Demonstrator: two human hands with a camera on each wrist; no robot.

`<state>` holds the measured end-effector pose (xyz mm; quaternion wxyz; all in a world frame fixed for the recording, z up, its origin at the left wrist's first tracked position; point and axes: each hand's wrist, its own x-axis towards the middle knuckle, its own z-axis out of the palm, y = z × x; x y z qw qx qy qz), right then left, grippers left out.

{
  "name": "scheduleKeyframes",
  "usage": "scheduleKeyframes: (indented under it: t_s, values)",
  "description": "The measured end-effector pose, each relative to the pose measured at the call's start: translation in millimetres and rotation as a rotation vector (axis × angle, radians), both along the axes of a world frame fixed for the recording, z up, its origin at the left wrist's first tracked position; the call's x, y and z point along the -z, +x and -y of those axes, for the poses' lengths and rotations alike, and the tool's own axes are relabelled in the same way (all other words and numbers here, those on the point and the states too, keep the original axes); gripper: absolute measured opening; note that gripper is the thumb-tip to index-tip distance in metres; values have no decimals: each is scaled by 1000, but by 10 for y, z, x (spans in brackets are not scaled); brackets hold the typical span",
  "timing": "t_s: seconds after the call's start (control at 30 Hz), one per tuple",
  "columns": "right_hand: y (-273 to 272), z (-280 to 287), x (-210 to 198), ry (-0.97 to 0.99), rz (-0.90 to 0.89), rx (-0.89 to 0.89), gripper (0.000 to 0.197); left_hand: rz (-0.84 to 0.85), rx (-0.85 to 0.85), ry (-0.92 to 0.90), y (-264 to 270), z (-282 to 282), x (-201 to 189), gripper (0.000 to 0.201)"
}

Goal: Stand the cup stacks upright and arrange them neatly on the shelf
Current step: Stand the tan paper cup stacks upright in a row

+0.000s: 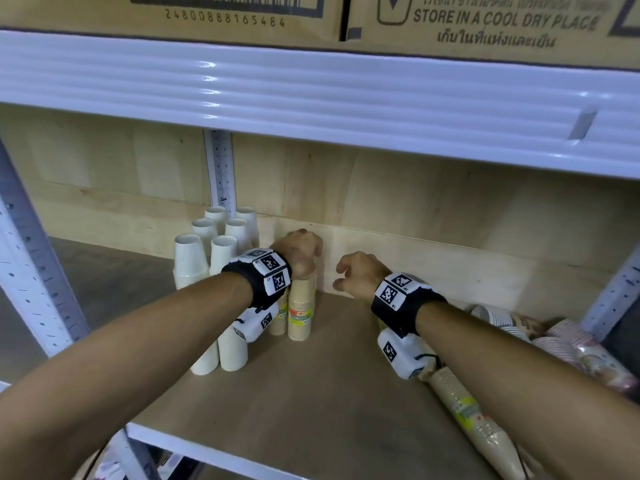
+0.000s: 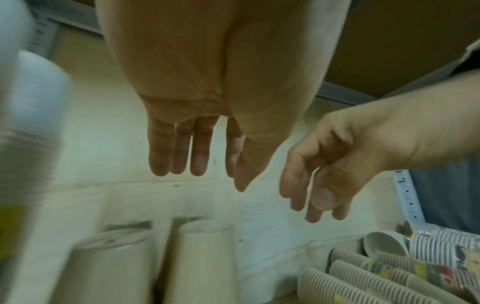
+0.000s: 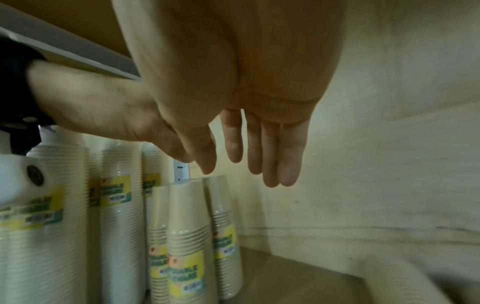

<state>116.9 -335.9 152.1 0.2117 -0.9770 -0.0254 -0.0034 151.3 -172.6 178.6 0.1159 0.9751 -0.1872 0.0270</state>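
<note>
Both hands reached into the shelf (image 1: 311, 393) from the head view: the left hand (image 1: 299, 252) hovered over the top of the upright tan stacks (image 1: 300, 308) near the back wall, its fingers hidden behind the knuckles, and the right hand (image 1: 360, 273) hung just beside it, fingers loosely bent and holding nothing. White stacks (image 1: 221, 258) stood upright to the left of the tan ones. At the right end, more stacks (image 1: 474, 414) lay on their sides, among them patterned ones (image 1: 571, 344). Cardboard boxes (image 1: 485, 22) sat on the level above. From the left wrist, the left hand (image 2: 207, 115) showed straight, relaxed fingers (image 2: 198, 152), wide and empty, above two tan stack tops (image 2: 202, 257); the right hand (image 2: 322, 174) beside it was loosely curled. Fallen ribbed stacks (image 2: 363, 273) lay at lower right. From the right wrist, the right hand (image 3: 249, 115) hung with relaxed fingers (image 3: 270, 152), gripping nothing, while the left hand (image 3: 124, 121) hovered above the labelled tan stacks (image 3: 187, 246), standing in a tight group against the back wall.
</note>
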Motion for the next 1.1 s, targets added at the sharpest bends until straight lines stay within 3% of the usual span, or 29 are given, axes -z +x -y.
scheduleKeyframes:
  t_s: [0.2, 0.37, 0.5, 0.57, 0.67, 0.73, 0.8, 0.9, 1.1]
  values:
    - [-299, 724, 5, -18, -48, 162, 41, -94, 202, 50, -32, 471, 68, 43]
    - [-677, 1210, 135, -53, -111, 258, 34, -183, 383, 90, -142, 941, 351, 46]
    - [-969, 1494, 398, -88, -197, 300, 46, -165, 472, 98, -236, 1258, 676, 40]
    - [-1109, 1641, 520, -126, -225, 310, 41, -123, 549, 185, -242, 1327, 768, 31]
    - [-1394, 1730, 634, -87, -246, 366, 32, -99, 700, 168, -185, 1438, 937, 36]
    - [-1530, 1764, 734, -67, -258, 389, 35, -129, 651, 265, -204, 1495, 1019, 33]
    - [-1637, 1756, 754, -89, -280, 400, 31, -158, 555, 237, -222, 1486, 1085, 40]
    - [-1737, 1732, 796, -94, -283, 396, 24, -155, 611, 242, -162, 1496, 1222, 46]
    - [-1909, 1628, 815, -167, -365, 396, 39, -139, 749, 169, -19, 1534, 1498, 56]
